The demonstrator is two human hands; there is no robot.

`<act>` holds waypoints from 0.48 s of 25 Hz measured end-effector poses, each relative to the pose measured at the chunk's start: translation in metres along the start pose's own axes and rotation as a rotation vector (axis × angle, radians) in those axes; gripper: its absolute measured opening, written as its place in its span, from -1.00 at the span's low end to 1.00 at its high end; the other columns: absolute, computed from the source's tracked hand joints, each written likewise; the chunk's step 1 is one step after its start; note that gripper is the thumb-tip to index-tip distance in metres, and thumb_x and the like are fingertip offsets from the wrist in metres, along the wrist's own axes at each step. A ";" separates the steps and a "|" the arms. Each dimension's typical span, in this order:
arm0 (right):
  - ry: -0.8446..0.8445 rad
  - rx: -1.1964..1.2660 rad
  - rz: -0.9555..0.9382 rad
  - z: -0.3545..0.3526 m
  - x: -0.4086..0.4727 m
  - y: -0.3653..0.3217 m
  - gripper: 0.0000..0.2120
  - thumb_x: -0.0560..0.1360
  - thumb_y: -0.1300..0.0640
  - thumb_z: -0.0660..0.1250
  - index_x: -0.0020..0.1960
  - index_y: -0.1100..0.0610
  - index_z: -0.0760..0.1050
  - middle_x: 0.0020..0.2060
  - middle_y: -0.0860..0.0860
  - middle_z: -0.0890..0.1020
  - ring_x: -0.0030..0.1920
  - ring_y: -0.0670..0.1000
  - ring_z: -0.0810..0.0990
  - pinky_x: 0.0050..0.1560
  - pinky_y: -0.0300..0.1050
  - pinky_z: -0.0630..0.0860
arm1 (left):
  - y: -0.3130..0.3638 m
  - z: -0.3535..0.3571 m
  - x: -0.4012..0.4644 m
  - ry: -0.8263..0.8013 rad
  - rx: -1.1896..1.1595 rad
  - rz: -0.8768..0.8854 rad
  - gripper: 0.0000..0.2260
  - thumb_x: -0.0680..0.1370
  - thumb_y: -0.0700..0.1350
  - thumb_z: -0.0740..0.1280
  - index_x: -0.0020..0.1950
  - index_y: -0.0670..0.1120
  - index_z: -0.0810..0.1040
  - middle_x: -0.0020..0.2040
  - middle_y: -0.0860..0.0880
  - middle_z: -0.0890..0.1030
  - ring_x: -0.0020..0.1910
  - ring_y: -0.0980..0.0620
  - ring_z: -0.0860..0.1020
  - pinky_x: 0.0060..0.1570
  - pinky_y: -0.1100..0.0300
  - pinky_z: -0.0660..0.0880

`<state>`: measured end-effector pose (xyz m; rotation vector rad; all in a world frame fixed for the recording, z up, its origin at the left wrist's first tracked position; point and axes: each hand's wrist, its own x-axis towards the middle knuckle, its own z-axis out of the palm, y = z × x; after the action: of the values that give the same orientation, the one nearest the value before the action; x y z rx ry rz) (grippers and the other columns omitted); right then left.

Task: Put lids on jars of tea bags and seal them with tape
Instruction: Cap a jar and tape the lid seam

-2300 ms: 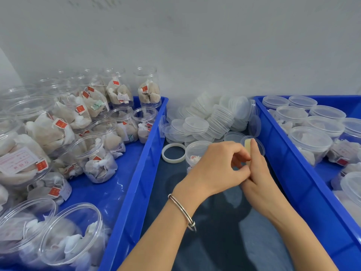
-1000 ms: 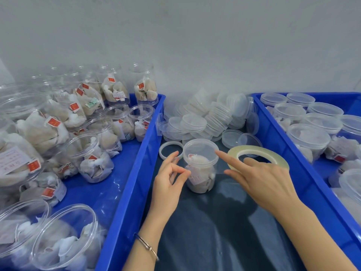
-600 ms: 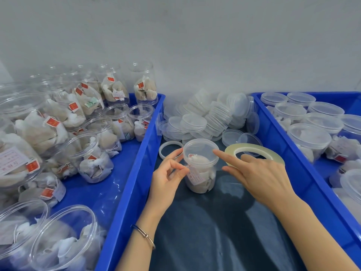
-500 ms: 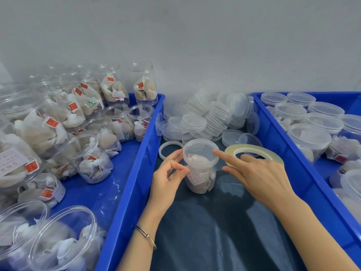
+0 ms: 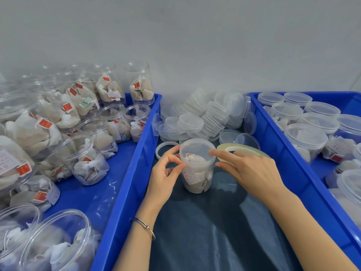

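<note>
Both forearms were bare, with no sleeves in view. The left wrist carried a thin bangle (image 5: 143,227), dark blue along one part and silver along the other. The left hand (image 5: 166,173) and right hand (image 5: 252,171) wore no gloves. Nails were short and unpainted.

Two hands (image 5: 166,173), two tape rolls (image 5: 242,148), three blue trays (image 5: 136,163)

The right hand (image 5: 252,171) hides much of the tape roll (image 5: 242,148).
</note>
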<state>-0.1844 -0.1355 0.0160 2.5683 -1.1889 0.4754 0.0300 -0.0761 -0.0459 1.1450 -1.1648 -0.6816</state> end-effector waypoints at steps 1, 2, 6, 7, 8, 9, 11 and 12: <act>-0.017 -0.011 -0.019 0.002 0.001 0.001 -0.41 0.44 -0.33 -0.42 0.41 -0.44 0.05 -0.06 -0.17 0.57 -0.14 -0.11 0.55 -0.40 -0.21 0.28 | 0.000 -0.001 0.002 0.000 -0.007 0.001 -0.83 0.51 -0.32 0.37 -0.08 -0.08 0.46 0.28 0.08 0.56 0.24 0.13 0.53 0.02 0.31 0.51; -0.032 -0.009 -0.024 0.003 0.002 0.001 -0.40 0.42 -0.33 -0.44 0.41 -0.45 0.02 0.01 -0.20 0.57 -0.10 -0.13 0.56 -0.37 -0.23 0.30 | 0.000 -0.003 0.004 -0.005 -0.018 -0.004 -0.78 0.49 -0.33 0.38 0.00 -0.04 0.47 0.26 0.07 0.56 0.23 0.10 0.55 0.03 0.29 0.52; -0.055 0.069 -0.020 0.006 0.004 0.002 -0.43 0.43 -0.34 -0.39 0.38 -0.45 0.06 0.08 -0.25 0.56 -0.02 -0.16 0.55 -0.29 -0.24 0.43 | 0.000 -0.008 0.014 -0.037 -0.036 -0.024 -0.59 0.43 -0.39 0.41 0.19 -0.01 0.58 0.24 0.01 0.57 0.19 0.13 0.57 0.07 0.31 0.52; -0.054 0.082 -0.015 0.006 0.004 0.002 -0.43 0.43 -0.35 -0.38 0.38 -0.45 0.07 0.09 -0.26 0.56 -0.01 -0.17 0.55 -0.28 -0.25 0.44 | 0.000 -0.009 0.016 -0.036 -0.053 -0.040 -0.58 0.42 -0.39 0.41 0.20 -0.02 0.58 0.24 0.01 0.59 0.19 0.13 0.57 0.07 0.31 0.53; -0.048 0.091 -0.012 0.006 0.005 0.002 -0.43 0.43 -0.35 -0.38 0.38 -0.44 0.08 0.09 -0.26 0.57 -0.01 -0.17 0.55 -0.28 -0.25 0.44 | 0.001 -0.009 0.017 -0.033 -0.062 -0.053 -0.59 0.42 -0.40 0.40 0.18 -0.03 0.59 0.21 0.04 0.61 0.19 0.14 0.57 0.06 0.32 0.53; -0.046 0.098 -0.008 0.005 0.006 0.001 -0.43 0.43 -0.35 -0.37 0.37 -0.43 0.10 0.09 -0.26 0.57 0.00 -0.16 0.55 -0.27 -0.25 0.46 | 0.003 -0.010 0.019 -0.027 -0.059 -0.057 -0.61 0.43 -0.41 0.39 0.15 -0.03 0.61 0.16 0.08 0.64 0.18 0.15 0.58 0.04 0.34 0.53; -0.049 0.124 -0.003 0.004 0.006 0.001 -0.46 0.45 -0.36 -0.33 0.37 -0.42 0.12 0.11 -0.25 0.57 0.03 -0.15 0.56 -0.24 -0.18 0.53 | 0.006 -0.010 0.023 0.024 -0.017 -0.034 -0.63 0.48 -0.44 0.33 0.10 -0.02 0.64 0.07 0.07 0.68 0.11 0.18 0.61 0.01 0.35 0.54; -0.055 0.133 -0.002 0.004 0.007 0.001 -0.49 0.47 -0.36 -0.29 0.36 -0.41 0.13 0.12 -0.26 0.56 0.04 -0.14 0.56 -0.24 -0.14 0.55 | 0.009 -0.010 0.025 0.064 0.028 -0.011 -0.64 0.50 -0.44 0.31 0.08 -0.02 0.64 0.04 0.01 0.69 0.06 0.16 0.63 -0.01 0.34 0.55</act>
<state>-0.1806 -0.1423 0.0156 2.7109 -1.2116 0.5032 0.0462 -0.0924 -0.0288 1.1890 -1.1176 -0.6342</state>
